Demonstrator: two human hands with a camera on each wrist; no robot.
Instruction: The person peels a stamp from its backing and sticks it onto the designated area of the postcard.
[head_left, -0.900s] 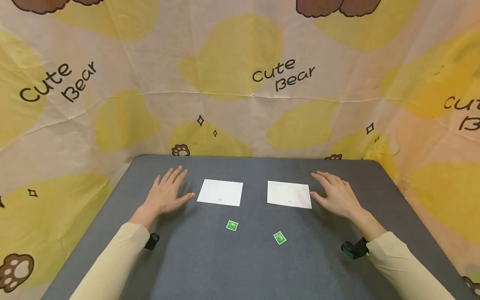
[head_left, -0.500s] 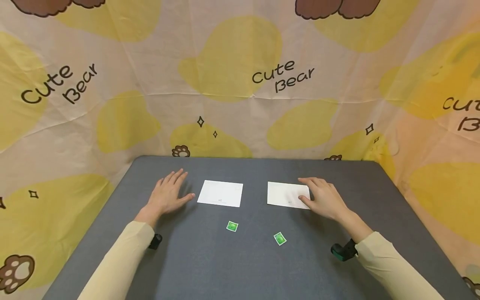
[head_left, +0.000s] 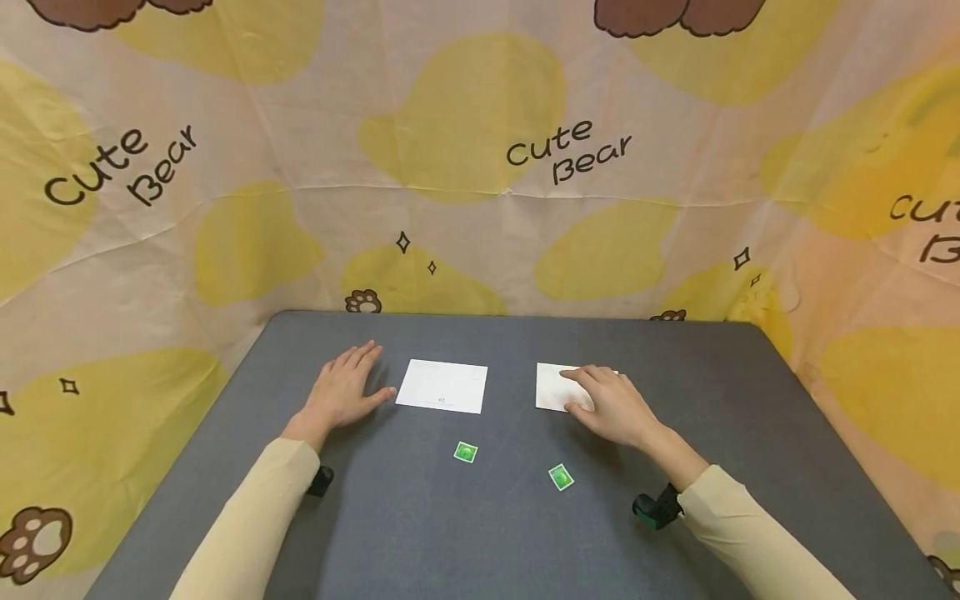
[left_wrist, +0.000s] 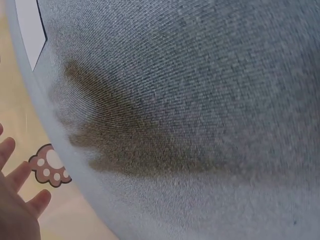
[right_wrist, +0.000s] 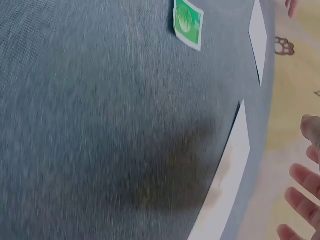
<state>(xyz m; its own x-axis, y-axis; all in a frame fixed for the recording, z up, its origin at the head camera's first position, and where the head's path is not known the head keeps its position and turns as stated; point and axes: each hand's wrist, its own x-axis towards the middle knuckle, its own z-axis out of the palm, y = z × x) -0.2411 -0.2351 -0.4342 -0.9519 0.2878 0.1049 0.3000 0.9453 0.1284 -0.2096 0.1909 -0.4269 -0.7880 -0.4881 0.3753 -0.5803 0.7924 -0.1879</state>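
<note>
In the head view the left hand [head_left: 341,396] is spread, thumb apart from the fingers, left of centre, just beside a white rectangular paper card [head_left: 441,386] with small faint print along its near edge. Right of centre, the right hand [head_left: 615,408] is above a second white rectangular paper card [head_left: 551,387], thumb and fingers apart and slightly bent, covering most of that card's right half. Two small green, white-bordered, stamp-like pieces [head_left: 466,452] lie on the grey fabric-covered table [head_left: 450,533] below the cards, around the lower middle; only this view takes in both, whereas the right wrist view has one, cut by the top edge, and I cannot tell which. The right wrist view alone shows the gap under the right hand: its fingers stand apart at the right edge, partly cut off, while shadow falls on the card lower down. The other hand's fingertips just enter its upper right corner. The left wrist view adds a brown hand-shaped shadow [left_wrist: 120,130] on the weave, with part of a card cropped at upper left and the left hand's fingers cut off at lower left. The green pieces' printed design is too small to make out.
</note>
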